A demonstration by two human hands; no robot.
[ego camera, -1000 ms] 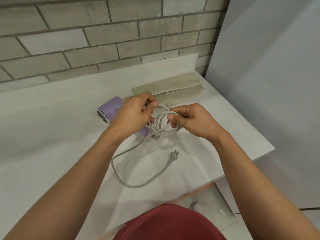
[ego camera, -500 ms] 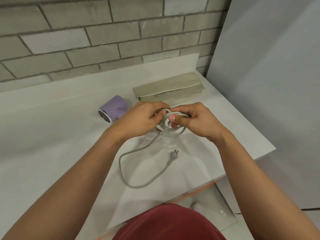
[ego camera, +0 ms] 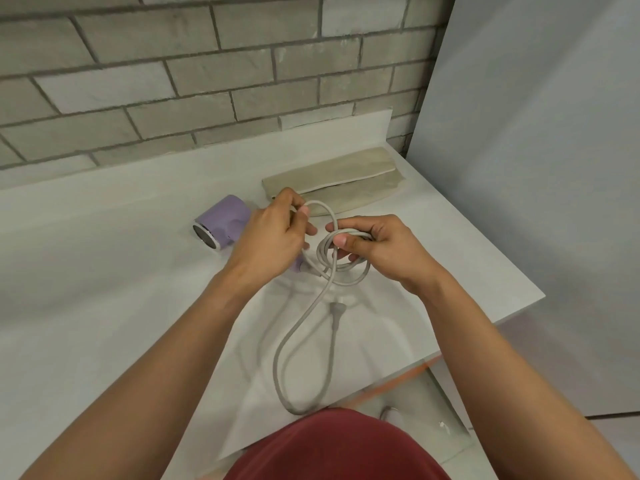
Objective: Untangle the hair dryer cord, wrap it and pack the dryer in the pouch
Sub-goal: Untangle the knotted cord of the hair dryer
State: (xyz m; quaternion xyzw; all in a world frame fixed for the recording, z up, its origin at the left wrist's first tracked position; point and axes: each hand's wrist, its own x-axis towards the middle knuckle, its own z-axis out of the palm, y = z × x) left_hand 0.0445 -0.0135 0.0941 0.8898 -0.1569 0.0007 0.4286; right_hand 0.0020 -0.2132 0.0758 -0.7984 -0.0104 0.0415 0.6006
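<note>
Left grip (ego camera: 273, 233) pulled away leftward, pinching cord (ego camera: 331, 351) strand; right grip (ego camera: 384, 247) clasps coiled part; dryer (ego camera: 225, 220) behind left grip.

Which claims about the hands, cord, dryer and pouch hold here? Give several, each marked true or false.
1. The right hand holds the coiled cord. True.
2. The left hand is empty. False: it pinches a loop of the cord.
3. The purple dryer sits inside the pouch. False: it lies on the counter, outside the pouch.
4. Neither hand holds the plug. True.
</note>
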